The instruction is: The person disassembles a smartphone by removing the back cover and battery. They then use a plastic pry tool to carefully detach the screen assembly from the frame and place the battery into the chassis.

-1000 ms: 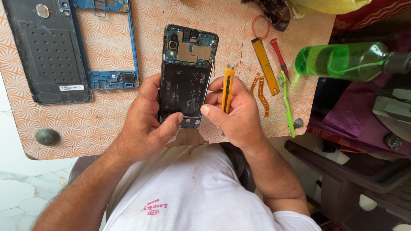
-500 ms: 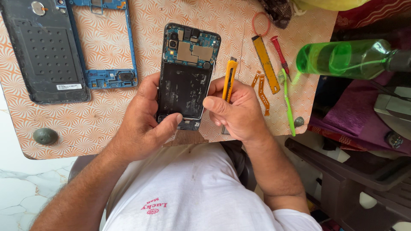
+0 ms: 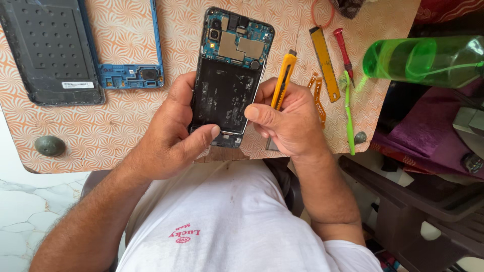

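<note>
Head view | opened phone (image 3: 228, 85) between hands | left hand (image 3: 174, 128) grips phone | right hand (image 3: 290, 121) clasps yellow cutter (image 3: 282, 80)

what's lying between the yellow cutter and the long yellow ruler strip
In the head view, an orange flex ribbon lies on the table between the yellow cutter and the ruler strip.

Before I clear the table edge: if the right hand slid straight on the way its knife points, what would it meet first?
Probably nothing: past the yellow utility knife in the right hand lies bare patterned table; depth unclear.
</note>
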